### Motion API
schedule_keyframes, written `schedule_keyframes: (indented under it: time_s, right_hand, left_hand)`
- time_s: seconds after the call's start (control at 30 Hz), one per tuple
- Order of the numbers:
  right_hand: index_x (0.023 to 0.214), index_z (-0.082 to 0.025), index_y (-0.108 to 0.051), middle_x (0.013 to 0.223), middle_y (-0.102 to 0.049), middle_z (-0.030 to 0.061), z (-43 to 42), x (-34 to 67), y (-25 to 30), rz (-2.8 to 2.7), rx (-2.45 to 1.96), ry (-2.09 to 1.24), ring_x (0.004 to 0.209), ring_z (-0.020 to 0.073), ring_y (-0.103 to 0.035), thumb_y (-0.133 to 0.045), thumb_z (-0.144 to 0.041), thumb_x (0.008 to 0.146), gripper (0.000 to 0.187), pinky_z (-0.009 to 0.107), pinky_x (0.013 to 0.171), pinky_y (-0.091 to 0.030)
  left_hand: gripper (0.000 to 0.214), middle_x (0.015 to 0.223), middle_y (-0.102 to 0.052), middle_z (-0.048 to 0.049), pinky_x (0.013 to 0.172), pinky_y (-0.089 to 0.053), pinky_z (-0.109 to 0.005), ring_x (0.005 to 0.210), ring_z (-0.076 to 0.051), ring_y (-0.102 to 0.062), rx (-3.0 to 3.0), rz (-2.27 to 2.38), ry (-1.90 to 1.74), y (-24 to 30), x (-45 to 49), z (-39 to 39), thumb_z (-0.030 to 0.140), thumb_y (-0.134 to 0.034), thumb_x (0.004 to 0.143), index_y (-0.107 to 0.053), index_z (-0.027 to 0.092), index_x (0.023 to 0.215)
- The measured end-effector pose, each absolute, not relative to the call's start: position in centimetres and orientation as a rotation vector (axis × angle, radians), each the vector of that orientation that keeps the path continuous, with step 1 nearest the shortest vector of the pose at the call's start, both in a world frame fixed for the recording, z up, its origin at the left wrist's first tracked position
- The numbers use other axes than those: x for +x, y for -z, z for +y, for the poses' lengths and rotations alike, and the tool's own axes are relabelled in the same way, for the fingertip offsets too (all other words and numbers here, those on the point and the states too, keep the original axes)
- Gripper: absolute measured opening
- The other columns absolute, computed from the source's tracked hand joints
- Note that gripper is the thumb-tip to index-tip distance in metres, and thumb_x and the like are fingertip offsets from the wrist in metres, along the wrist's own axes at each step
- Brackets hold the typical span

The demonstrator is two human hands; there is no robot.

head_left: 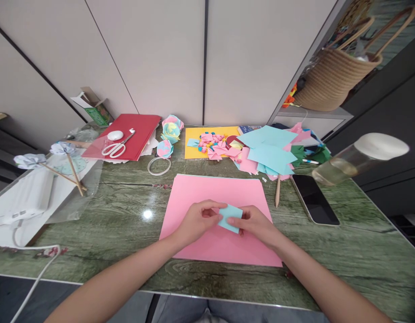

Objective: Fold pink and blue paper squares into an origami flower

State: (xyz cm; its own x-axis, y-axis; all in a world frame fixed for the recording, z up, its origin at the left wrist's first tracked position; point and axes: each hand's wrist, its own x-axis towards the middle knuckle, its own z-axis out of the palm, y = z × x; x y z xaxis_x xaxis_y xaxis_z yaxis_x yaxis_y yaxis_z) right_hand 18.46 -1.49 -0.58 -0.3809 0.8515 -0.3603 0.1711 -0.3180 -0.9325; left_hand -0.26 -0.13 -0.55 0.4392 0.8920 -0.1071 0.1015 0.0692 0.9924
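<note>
A small light-blue piece of paper [231, 217] is held between both hands, above a large pink sheet of paper [224, 249]. My left hand [201, 220] pinches its left edge between thumb and fingers. From the right, my right hand [256, 223] grips it, thumb on the front face and fingers behind. Whether the paper is one layer or folded I cannot tell. Beneath the hands, the pink sheet lies flat on the green wood-patterned table [126, 242].
Behind lie a yellow sheet [190, 152] with small folded papers, light-blue cut papers [271, 154], and paper flowers [172, 130]. Scissors [118, 146] rest on a red folder [145, 123]. At right are a phone [315, 199], a bottle [342, 161] and a pointed wooden stick [278, 193].
</note>
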Motion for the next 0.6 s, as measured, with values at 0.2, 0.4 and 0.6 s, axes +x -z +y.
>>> schedule_keyframes:
  time_s: [0.2, 0.4, 0.6]
  right_hand:
    - [0.061, -0.012, -0.057, 0.048, -0.051, -0.0014, -1.49, 18.42, 0.55, -1.425, -1.378, -1.728, 0.044, 0.0084, -0.045, -0.063, -0.042, 0.066, 0.031, 0.021, 0.044, -0.035]
    - [0.060, -0.012, -0.056, 0.050, -0.053, -0.0007, -1.57, 18.44, 0.55, -1.405, -1.350, -1.734, 0.046, 0.0089, -0.047, -0.062, -0.040, 0.067, 0.030, 0.021, 0.046, -0.038]
    - [0.057, -0.013, -0.055, 0.048, -0.053, -0.0010, -1.35, 18.40, 0.67, -1.414, -1.361, -1.719, 0.045, 0.0093, -0.048, -0.063, -0.040, 0.065, 0.030, 0.021, 0.046, -0.039]
  left_hand:
    - [0.028, 0.094, -0.062, -0.0060, 0.065, -0.042, -0.024, 0.069, -0.012, -0.053, 1.389, 1.019, -0.794, 0.13, -0.21, -0.12, 0.021, -0.057, 0.071, -0.063, 0.018, 0.097]
    - [0.030, 0.096, -0.060, -0.0060, 0.066, -0.043, -0.024, 0.068, -0.011, -0.051, 1.386, 1.018, -0.827, 0.31, -0.25, -0.05, 0.018, -0.055, 0.071, -0.061, 0.017, 0.100]
    - [0.030, 0.097, -0.060, -0.0056, 0.066, -0.043, -0.023, 0.067, -0.010, -0.051, 1.379, 1.043, -0.844, 0.37, -0.28, 0.02, 0.017, -0.055, 0.071, -0.061, 0.017, 0.100]
